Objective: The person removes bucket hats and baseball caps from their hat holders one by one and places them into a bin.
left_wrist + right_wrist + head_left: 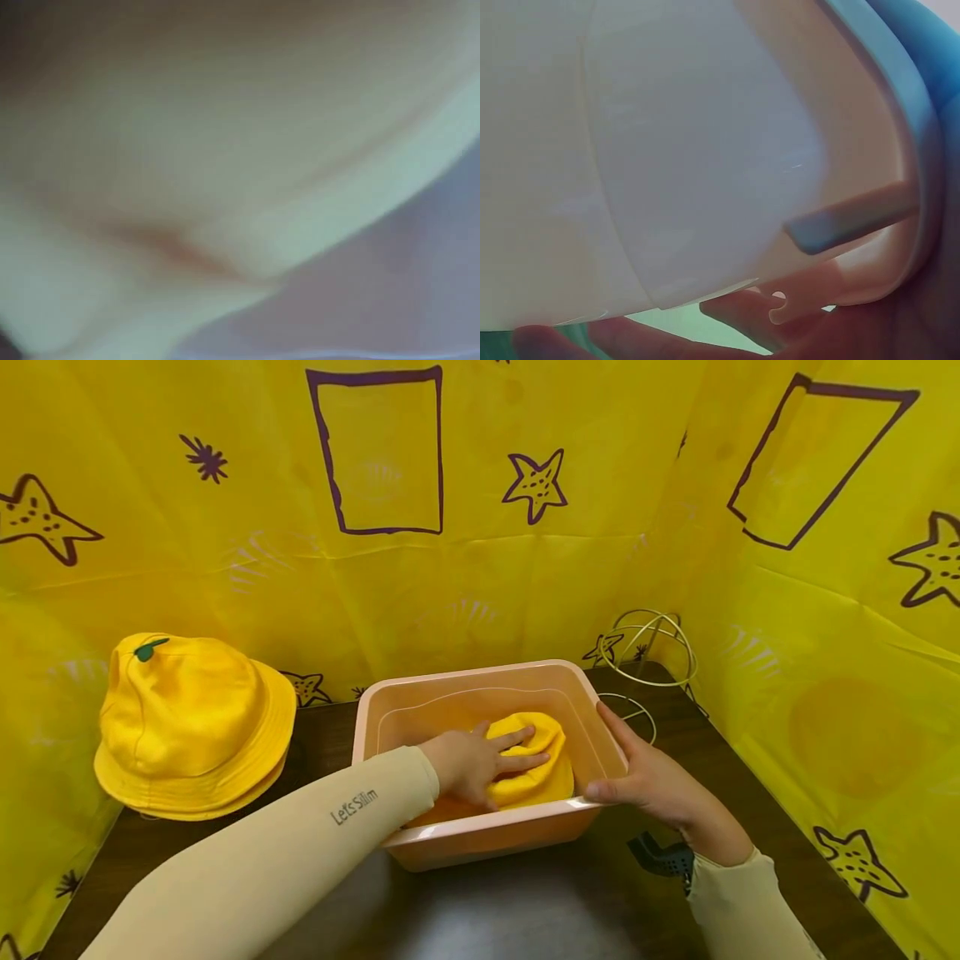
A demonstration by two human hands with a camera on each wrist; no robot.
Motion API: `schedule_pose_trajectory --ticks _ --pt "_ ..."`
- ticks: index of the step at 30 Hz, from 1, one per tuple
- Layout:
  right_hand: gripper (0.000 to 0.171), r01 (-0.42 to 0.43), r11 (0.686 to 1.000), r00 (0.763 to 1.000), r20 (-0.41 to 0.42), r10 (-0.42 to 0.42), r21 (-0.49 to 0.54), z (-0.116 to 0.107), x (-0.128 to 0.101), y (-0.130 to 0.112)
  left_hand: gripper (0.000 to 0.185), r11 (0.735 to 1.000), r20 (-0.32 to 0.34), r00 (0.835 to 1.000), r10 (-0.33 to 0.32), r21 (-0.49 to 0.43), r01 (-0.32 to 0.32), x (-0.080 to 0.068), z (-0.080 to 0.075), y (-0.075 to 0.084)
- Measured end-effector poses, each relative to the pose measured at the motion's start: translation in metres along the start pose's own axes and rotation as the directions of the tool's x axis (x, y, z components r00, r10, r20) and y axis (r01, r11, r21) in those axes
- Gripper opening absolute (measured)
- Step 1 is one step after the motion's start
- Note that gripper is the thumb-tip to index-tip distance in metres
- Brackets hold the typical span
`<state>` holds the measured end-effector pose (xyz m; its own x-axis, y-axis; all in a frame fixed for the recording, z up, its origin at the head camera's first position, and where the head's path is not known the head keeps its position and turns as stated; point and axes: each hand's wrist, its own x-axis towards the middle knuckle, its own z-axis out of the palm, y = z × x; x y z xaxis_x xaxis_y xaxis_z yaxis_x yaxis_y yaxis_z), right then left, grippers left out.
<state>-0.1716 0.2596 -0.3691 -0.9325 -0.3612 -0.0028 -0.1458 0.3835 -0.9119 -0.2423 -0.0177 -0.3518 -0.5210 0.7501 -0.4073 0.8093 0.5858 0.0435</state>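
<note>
A pink plastic basin [472,817] stands on the dark table, with a crumpled yellow hat [551,768] in its right half. My left hand [476,764] reaches down into the basin, its fingers spread and fairly straight across the hat's left side. At the basin's right end, my right hand [648,777] grips the rim, thumb on the near corner and fingers along the outside. The right wrist view shows the basin wall [705,165] close up, with fingertips [544,341] beneath it. Blurred, pale sleeve cloth [187,150] fills most of the left wrist view.
Stacked yellow bucket hats [191,727], the top one with a green leaf, sit on the left of the dark table [480,910]. A loop of pale cable [690,652] lies at the back right corner. Yellow printed sheeting [480,585] hangs behind and on both sides.
</note>
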Motion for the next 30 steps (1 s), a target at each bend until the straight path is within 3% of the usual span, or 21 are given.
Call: schedule_pose_trajectory --ticks 6,11,21,30 --pt "0.115 -0.01 1.0 1.0 -0.001 0.01 0.007 0.001 0.001 0.001 0.083 0.999 0.008 1.0 0.003 -0.047 -0.002 0.022 0.014 0.0" --pt "0.117 -0.005 1.0 1.0 -0.007 0.005 -0.015 0.001 0.003 0.002 0.08 1.0 0.038 0.999 0.022 -0.005 -0.021 0.035 0.029 -0.002" --pt "0.118 0.005 0.998 1.0 0.0 -0.005 0.064 0.004 0.004 0.003 0.078 0.996 0.087 0.994 -0.062 -0.057 0.067 0.045 0.053 0.001" --pt "0.12 -0.016 0.999 1.0 -0.024 0.017 0.036 0.003 0.004 0.001 0.078 0.989 0.159 0.984 -0.085 -0.108 0.102 0.055 0.055 0.001"
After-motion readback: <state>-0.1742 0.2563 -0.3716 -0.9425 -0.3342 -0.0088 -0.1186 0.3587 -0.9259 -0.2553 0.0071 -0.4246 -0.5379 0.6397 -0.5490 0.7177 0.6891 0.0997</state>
